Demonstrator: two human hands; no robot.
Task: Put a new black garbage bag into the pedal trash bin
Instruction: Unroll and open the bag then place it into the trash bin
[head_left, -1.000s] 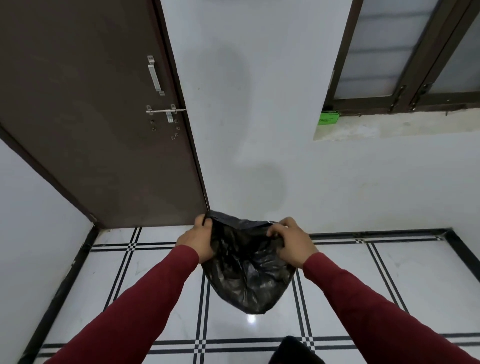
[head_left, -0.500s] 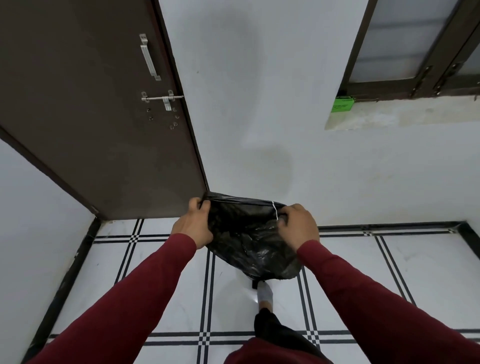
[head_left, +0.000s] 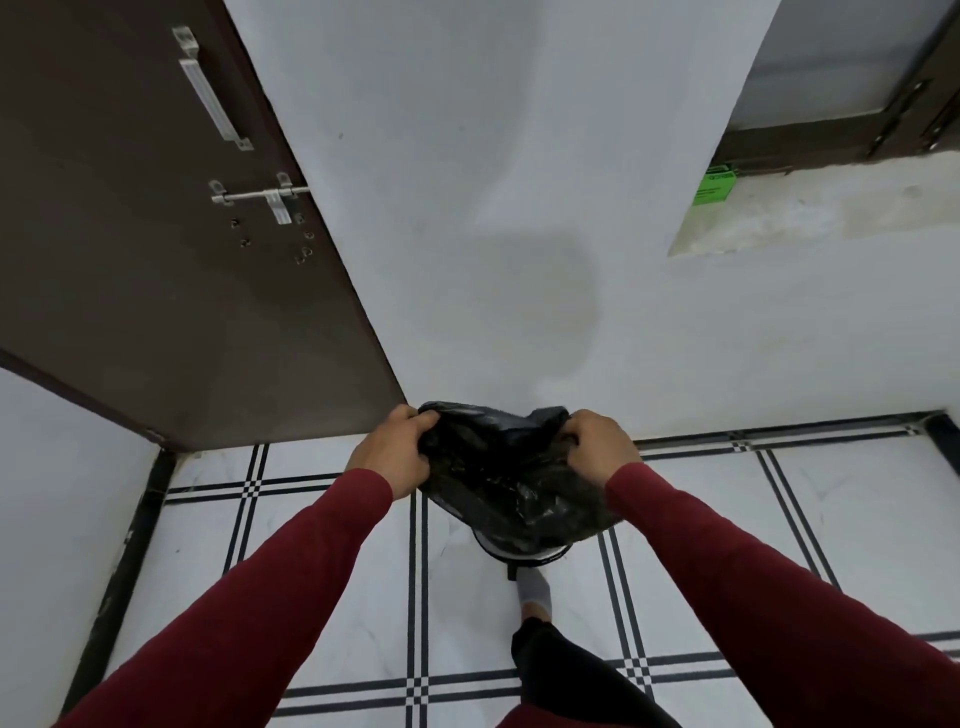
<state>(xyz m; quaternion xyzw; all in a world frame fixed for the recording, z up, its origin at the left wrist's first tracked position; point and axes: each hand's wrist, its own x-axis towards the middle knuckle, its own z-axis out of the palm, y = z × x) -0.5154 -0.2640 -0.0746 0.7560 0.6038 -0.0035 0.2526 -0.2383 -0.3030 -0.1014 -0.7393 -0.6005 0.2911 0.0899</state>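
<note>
A crumpled black garbage bag (head_left: 509, 478) hangs in front of me, held by its top edge. My left hand (head_left: 395, 454) grips the bag's left side and my right hand (head_left: 597, 447) grips its right side, fingers curled into the plastic. Just below the bag a curved dark rim with a pale band shows, the pedal trash bin (head_left: 524, 555), mostly hidden by the bag. My foot in a grey sock (head_left: 534, 590) rests at the bin's near side, where a small dark pedal piece shows.
A brown door (head_left: 156, 234) with a metal handle and bolt stands at the left. White wall ahead, with a window ledge (head_left: 810, 213) carrying a green box (head_left: 716, 188) at the upper right. The floor is white tile with black lines.
The bag has dropped lower over the bin and its mouth is more bunched between my hands. The bin's rim has come into view under it. The camera has tilted down.
</note>
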